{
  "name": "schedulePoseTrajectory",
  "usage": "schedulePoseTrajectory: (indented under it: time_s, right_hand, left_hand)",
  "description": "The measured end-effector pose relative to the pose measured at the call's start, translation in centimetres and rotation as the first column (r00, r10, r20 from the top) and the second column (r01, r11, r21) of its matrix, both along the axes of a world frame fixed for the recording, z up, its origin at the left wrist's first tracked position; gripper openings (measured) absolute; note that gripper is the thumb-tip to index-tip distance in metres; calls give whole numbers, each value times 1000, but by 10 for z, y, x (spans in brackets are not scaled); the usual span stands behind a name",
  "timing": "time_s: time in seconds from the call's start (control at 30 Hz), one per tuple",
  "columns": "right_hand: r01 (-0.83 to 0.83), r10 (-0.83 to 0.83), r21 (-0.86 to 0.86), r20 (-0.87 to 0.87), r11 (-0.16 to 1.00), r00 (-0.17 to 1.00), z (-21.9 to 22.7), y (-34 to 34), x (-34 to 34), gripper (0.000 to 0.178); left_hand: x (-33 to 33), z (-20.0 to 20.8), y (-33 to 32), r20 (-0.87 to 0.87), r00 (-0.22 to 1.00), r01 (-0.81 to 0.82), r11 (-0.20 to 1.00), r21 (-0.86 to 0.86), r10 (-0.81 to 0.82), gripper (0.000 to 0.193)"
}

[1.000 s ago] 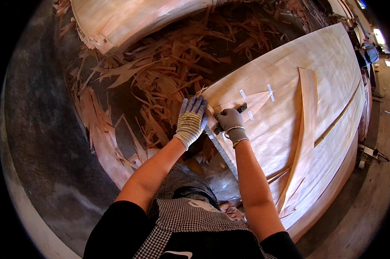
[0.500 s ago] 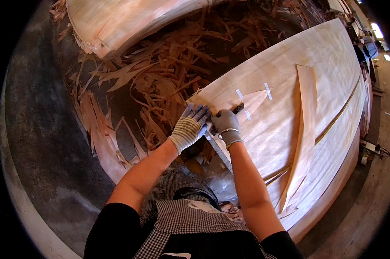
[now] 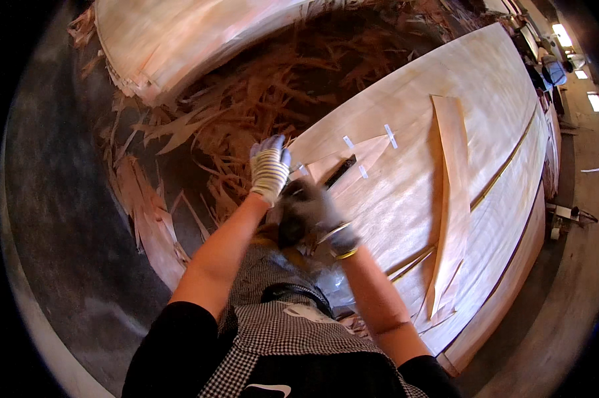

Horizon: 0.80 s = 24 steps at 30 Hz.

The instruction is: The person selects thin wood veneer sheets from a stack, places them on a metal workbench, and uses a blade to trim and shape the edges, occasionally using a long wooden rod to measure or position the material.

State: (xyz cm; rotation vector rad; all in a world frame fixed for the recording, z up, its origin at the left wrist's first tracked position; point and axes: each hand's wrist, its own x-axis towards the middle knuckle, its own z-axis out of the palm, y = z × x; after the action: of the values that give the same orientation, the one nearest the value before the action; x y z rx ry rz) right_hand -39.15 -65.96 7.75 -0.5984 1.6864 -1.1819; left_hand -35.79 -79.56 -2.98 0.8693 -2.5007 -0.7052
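A large pale veneer sheet (image 3: pixel 438 79) lies on a stack in front of me. It has a dark narrow slit (image 3: pixel 340 171) near its left edge, with short white tape strips (image 3: pixel 390 136) around a patched wedge. My left hand (image 3: pixel 269 169), in a striped work glove, lies flat on the sheet's left edge beside the slit. My right hand (image 3: pixel 306 212), in a dark glove, is blurred and drawn back toward my body, just off the sheet's near corner. What it holds is hidden by the blur.
A long loose veneer strip (image 3: pixel 452 199) lies on the sheet to the right. A heap of veneer scraps (image 3: pixel 259 93) fills the floor on the left. Another veneer stack (image 3: pixel 180 40) stands beyond it. A concrete floor (image 3: pixel 578 278) runs along the right.
My right hand has pulled away from the slit back toward my body. My left hand has stayed on the sheet's edge.
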Motion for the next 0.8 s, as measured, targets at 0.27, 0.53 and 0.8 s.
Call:
schedulePoseTrajectory:
  time_s: [0.27, 0.53, 0.8]
  right_hand:
    - [378, 58, 499, -659, 780, 750, -21, 36, -20, 39]
    - [661, -204, 334, -774, 672, 599, -56, 14, -30, 54]
    - [671, -685, -138, -138, 728, 715, -16, 58, -35, 13]
  left_hand:
    - [1, 28, -4, 424, 884, 192, 980, 51, -196, 35]
    - [-8, 45, 0, 92, 986, 83, 889, 450, -139, 36]
    - [-41, 101, 10, -309, 926, 340, 125, 932, -215, 28]
